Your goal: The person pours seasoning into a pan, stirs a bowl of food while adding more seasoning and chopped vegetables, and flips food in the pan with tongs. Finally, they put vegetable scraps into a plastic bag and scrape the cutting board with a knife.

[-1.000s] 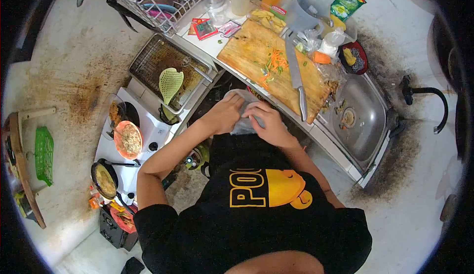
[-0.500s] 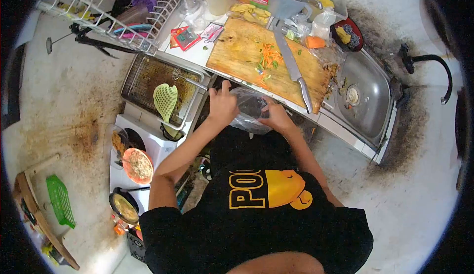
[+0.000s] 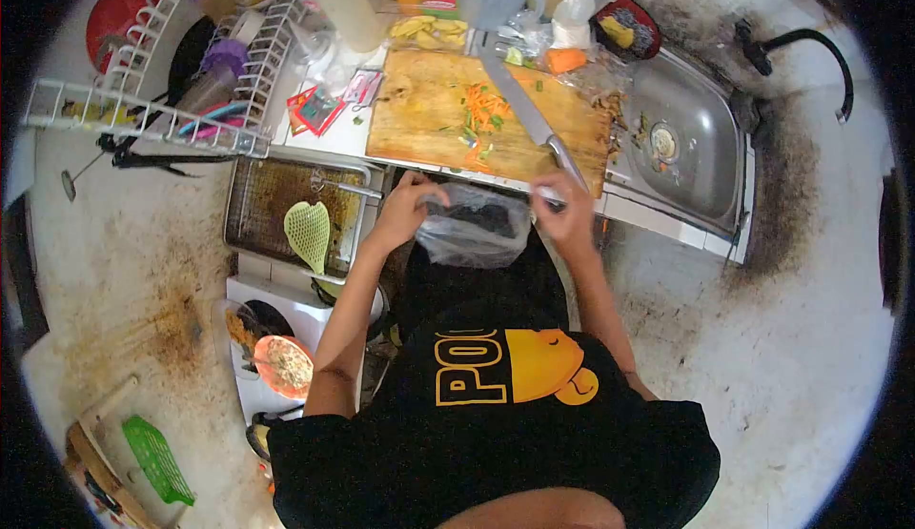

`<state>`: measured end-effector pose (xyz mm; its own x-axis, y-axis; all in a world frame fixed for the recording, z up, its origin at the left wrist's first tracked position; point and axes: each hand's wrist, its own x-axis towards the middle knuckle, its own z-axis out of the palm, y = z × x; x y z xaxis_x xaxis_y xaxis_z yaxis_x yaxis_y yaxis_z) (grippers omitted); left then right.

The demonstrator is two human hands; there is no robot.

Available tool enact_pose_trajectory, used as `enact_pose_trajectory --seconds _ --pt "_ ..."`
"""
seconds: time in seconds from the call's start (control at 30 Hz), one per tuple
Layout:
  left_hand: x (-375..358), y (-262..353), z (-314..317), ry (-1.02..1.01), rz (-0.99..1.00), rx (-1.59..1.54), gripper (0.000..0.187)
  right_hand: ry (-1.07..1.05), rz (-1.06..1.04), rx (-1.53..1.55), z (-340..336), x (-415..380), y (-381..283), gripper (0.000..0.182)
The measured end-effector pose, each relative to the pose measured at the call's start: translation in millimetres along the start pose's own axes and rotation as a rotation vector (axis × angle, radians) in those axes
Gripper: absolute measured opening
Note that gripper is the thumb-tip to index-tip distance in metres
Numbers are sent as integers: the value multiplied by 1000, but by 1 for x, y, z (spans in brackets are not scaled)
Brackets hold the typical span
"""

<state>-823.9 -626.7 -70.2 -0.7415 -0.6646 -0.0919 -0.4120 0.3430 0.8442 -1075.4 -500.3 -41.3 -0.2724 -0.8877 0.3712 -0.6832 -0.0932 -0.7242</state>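
Observation:
A clear plastic bag [image 3: 474, 229] hangs between my hands, in front of the counter edge. My left hand [image 3: 408, 213] is closed on the bag's left rim. Beside the bag's right edge is my right hand [image 3: 566, 211], its fingers bent and blurred, so what it holds, if anything, is unclear. It overlaps the handle end of a large knife [image 3: 519, 102] lying across the wooden cutting board [image 3: 410, 100]. Shredded carrot [image 3: 484, 105] and green bits lie on the board.
To the right are a metal sink [image 3: 691, 162] and a black faucet [image 3: 810, 114]. A tray with a green slotted spatula [image 3: 308, 233], an orange bowl [image 3: 284, 367] and a wire rack [image 3: 257, 81] stand left. A blue pitcher [image 3: 491, 0] is behind the board.
The view has shifted, so the counter sits further left and higher. My right hand has moved away from the bag towards the knife handle. The bag now spreads wider beside my left hand.

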Motion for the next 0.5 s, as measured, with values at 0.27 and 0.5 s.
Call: enact_pose_trajectory --seconds 0.27,0.5 --pt "1 -19 10 186 -156 50 30 193 672 -221 -28 6 103 43" --pt "-1 -14 22 96 -70 -54 33 147 681 -305 -26 -8 114 43"
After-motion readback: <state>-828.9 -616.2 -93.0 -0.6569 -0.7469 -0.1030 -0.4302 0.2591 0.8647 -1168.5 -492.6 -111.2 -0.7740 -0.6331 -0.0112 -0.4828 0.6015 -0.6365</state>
